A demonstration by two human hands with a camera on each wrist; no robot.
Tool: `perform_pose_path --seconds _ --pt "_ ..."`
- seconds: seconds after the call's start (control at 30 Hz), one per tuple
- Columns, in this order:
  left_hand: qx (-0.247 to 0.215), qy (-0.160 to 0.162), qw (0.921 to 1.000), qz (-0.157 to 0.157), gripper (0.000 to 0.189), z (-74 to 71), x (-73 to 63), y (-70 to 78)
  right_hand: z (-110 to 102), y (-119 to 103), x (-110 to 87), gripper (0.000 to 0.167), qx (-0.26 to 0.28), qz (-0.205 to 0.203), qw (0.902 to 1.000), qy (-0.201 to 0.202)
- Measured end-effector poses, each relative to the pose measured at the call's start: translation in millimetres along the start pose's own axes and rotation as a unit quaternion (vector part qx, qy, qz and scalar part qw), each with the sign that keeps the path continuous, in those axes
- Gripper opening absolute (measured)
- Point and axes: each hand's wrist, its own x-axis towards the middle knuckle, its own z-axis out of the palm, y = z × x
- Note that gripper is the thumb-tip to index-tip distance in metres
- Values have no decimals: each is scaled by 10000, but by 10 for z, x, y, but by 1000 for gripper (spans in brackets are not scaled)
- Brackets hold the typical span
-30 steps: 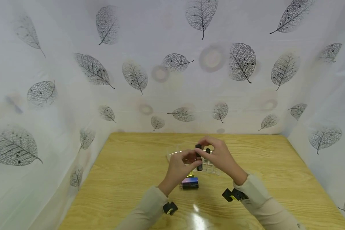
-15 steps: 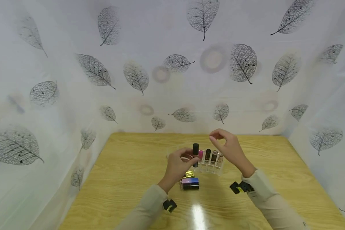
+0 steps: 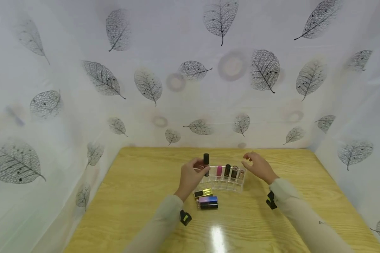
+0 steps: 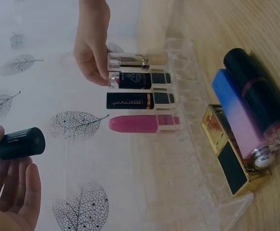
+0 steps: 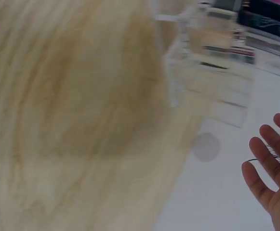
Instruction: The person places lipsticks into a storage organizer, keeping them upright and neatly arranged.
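Black and smooth, the lipstick tube [image 3: 206, 159] is in your left hand [image 3: 190, 175], pinched between thumb and fingers. It stands upright in the head view, in front of the left part of the transparent holder [image 3: 221, 186], and the left wrist view shows one end of it apart from that holder. Your right hand [image 3: 261, 169] is at the far right end of the holder, its fingers bent loosely in the head view and spread from one another in the right wrist view, with nothing in their grip (whether a fingertip brushes the end tube, you cannot tell). The two hands are well apart, with the row of lipsticks between them.

That row stands upright in the holder's back compartments. Going from your left to your right, you have a bright pink lipstick [image 4: 132, 123], a black lipstick with lettering [image 4: 127, 100], a dark tube with a transparent end [image 4: 132, 80] and a transparent tube with a beige part [image 4: 130, 61].

On the wooden table [image 3: 139, 182], on your side of the holder, three more lie on their sides, close together: a gold and black case [image 4: 231, 168] nearest the holder, then a blue-to-pink tube [image 4: 236, 110], then a black tube with a reddish band [image 4: 255, 89]. Behind the table hangs a pale sheet [image 3: 190, 102] printed with dark leaf skeletons.
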Motion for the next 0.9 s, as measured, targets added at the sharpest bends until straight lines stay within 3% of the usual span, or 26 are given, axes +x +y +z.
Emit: perform_pose_path --seconds 0.2,0.43,0.67,0.9 --pt "43 20 9997 -222 21 84 78 -116 181 141 -16 35 -262 -398 9989 31" --pt "122 5 9994 -321 18 150 103 -228 271 271 -42 37 -1496 -1124 9822 125" --pt "455 86 9984 -334 15 184 126 -337 251 260 -18 33 -2524 -1412 9573 -54" --pt "652 130 9969 -413 15 248 155 -449 221 242 -1 32 -2725 -1420 9515 -169"
